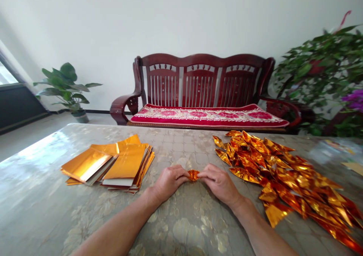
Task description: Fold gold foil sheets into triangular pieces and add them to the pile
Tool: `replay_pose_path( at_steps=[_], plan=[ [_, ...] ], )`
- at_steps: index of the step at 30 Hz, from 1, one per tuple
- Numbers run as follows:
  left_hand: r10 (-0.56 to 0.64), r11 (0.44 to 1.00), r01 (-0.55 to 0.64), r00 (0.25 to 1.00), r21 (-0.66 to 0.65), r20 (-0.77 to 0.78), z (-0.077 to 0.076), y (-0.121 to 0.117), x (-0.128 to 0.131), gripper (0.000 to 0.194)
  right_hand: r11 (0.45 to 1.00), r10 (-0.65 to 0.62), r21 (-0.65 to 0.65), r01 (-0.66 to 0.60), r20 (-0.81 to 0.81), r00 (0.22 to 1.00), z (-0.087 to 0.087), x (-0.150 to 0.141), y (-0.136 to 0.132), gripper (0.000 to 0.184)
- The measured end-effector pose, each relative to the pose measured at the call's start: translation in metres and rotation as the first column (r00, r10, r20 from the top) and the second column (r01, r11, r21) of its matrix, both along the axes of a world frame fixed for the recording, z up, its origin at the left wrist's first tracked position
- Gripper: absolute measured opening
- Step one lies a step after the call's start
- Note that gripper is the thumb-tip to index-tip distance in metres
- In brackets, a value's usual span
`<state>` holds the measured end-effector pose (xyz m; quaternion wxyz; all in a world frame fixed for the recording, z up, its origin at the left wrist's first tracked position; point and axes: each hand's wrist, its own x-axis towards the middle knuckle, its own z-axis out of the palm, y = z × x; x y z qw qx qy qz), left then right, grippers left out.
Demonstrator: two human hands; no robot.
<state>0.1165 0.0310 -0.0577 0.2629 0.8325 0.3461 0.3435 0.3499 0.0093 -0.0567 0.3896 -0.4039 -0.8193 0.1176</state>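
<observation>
Between my two hands, just above the table, is a small folded piece of shiny gold foil paper (193, 175). My left hand (172, 179) pinches its left end, fingers closed. The opposite end is pinched by my right hand (218, 182), so only the pleated middle shows. To the left lie stacks of flat gold foil paper sheets (124, 163), some with pale undersides. A large heap of folded gold foil pieces (272, 165), pointed at the ends, spreads over the right side, beyond my right hand.
The table (181, 225) has a glossy, flower-patterned cover. Clear plastic wrapping (334, 152) lies at its right edge. Behind stands a dark red wooden bench (200, 86) with a red floral cushion (210, 116). Potted plants (68, 86) flank it on both sides.
</observation>
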Motion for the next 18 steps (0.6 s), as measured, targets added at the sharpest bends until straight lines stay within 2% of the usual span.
replay_pose_path(
  at_steps=[8, 18],
  plan=[
    [0.01, 1.0, -0.011, 1.0, -0.004, -0.022, 0.002, -0.002, 0.001, 0.011, 0.999, 0.047, 0.009, -0.047, 0.011, 0.999, 0.005, -0.005, -0.004, 0.016],
    [0.047, 0.999, -0.047, 0.995, 0.01, -0.087, 0.002, -0.005, 0.006, 0.014, 0.999, 0.047, 0.011, -0.047, 0.009, 0.999, 0.013, -0.01, -0.009, 0.019]
  ],
)
